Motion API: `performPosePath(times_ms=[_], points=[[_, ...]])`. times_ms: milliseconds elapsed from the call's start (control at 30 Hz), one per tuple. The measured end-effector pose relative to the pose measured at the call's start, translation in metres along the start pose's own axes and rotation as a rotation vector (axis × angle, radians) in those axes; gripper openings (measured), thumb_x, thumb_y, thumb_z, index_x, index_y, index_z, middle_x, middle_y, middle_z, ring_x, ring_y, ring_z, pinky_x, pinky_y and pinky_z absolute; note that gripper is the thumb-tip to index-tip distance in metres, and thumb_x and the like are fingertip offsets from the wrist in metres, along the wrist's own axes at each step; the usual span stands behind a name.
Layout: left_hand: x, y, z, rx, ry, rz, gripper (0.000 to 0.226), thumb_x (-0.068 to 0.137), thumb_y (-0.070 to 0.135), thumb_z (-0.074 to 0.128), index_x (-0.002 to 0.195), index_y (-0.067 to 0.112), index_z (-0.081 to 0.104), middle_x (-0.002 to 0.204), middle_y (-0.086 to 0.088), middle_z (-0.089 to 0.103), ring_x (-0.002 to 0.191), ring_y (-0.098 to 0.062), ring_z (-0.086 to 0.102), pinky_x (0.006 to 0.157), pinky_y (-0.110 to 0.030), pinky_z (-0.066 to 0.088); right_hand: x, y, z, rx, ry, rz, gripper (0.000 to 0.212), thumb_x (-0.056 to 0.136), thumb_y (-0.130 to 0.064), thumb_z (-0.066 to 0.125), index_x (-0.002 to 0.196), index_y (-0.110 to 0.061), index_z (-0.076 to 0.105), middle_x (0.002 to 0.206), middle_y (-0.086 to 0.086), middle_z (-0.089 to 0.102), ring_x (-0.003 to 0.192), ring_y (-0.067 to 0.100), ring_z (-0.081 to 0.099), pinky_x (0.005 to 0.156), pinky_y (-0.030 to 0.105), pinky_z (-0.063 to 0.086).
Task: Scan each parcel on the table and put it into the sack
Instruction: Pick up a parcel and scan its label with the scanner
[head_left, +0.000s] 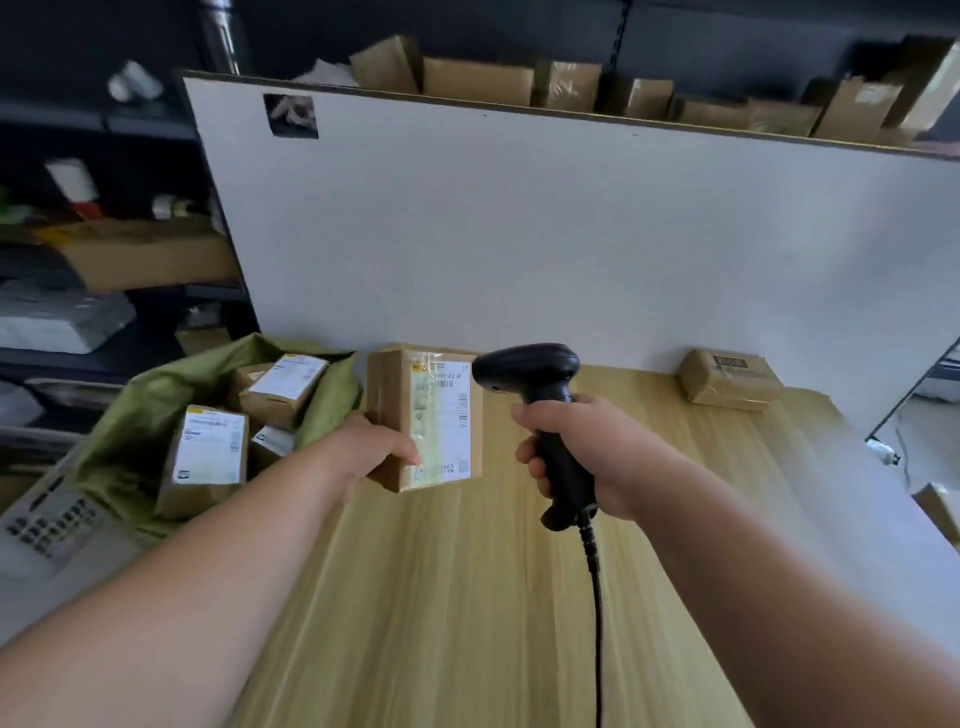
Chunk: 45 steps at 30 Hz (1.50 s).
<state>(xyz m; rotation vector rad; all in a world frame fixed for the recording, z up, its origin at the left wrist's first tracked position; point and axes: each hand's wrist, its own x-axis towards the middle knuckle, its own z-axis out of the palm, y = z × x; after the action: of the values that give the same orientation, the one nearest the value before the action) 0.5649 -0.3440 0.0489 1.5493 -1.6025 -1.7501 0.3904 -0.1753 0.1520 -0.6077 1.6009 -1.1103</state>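
My left hand (370, 451) grips a brown cardboard parcel (427, 415) by its lower left corner and holds it above the wooden table (467, 597), white label facing up. My right hand (582, 457) grips a black corded barcode scanner (540, 405), whose head points left at the label from close by. A second brown parcel (730, 378) lies at the table's far right. The green sack (135, 415) stands open left of the table with several labelled parcels (208, 457) inside.
A white board (571, 234) stands upright behind the table, with several cardboard boxes (478, 80) above it. Dark shelving (104, 260) with boxes fills the left. A keyboard-like device (47, 525) lies at the lower left. The scanner cable (597, 623) hangs down over the table.
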Motion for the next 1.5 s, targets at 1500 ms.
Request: performPosePath(times_ms=[1500], points=[[-0.014, -0.1, 0.126, 0.47, 0.177, 0.032, 0.107, 0.079, 0.048, 0.072, 0.153, 0.024, -0.001, 0.156, -0.003, 0.016, 0.143, -0.023, 0.021, 0.111, -0.035, 0.026, 0.088, 0.181, -0.041, -0.199, 0.356, 0.069, 0.023, 0.085, -0.016, 0.071, 0.097, -0.032, 0.06, 0.082, -0.008, 0.065, 0.062, 0.012, 0.056, 0.062, 0.03, 0.047]])
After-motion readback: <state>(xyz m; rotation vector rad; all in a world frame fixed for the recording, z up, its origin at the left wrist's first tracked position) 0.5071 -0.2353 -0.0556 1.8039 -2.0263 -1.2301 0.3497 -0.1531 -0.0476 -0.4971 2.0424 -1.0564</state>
